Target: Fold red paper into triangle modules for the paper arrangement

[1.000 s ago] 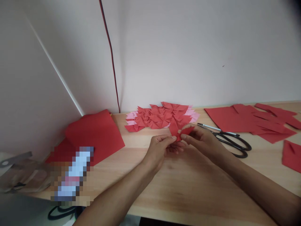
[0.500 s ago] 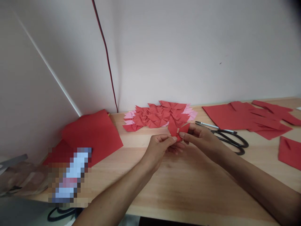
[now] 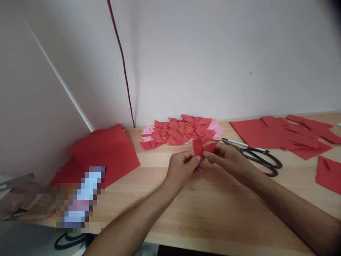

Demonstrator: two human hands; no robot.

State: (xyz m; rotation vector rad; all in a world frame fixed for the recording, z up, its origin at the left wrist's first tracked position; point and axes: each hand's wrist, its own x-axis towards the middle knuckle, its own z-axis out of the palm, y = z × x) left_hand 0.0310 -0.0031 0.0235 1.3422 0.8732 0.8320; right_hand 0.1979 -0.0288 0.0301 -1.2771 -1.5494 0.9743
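My left hand [image 3: 182, 168] and my right hand [image 3: 228, 159] meet above the middle of the wooden table [image 3: 202, 209]. Both pinch one small folded red paper piece [image 3: 201, 148] between fingertips, its flaps sticking up between the hands. Just behind it lies a heap of folded red and pink paper pieces [image 3: 181, 131] against the wall.
Black scissors [image 3: 262, 158] and a pen [image 3: 241, 143] lie right of my right hand. Red paper sheets and strips [image 3: 285, 137] cover the right side, another red sheet [image 3: 106, 151] lies at the left. A blurred object [image 3: 80, 199] sits at the front left edge.
My left fingers have closed in on the red piece, and its flaps now stand more upright. The hands stay in nearly the same place.
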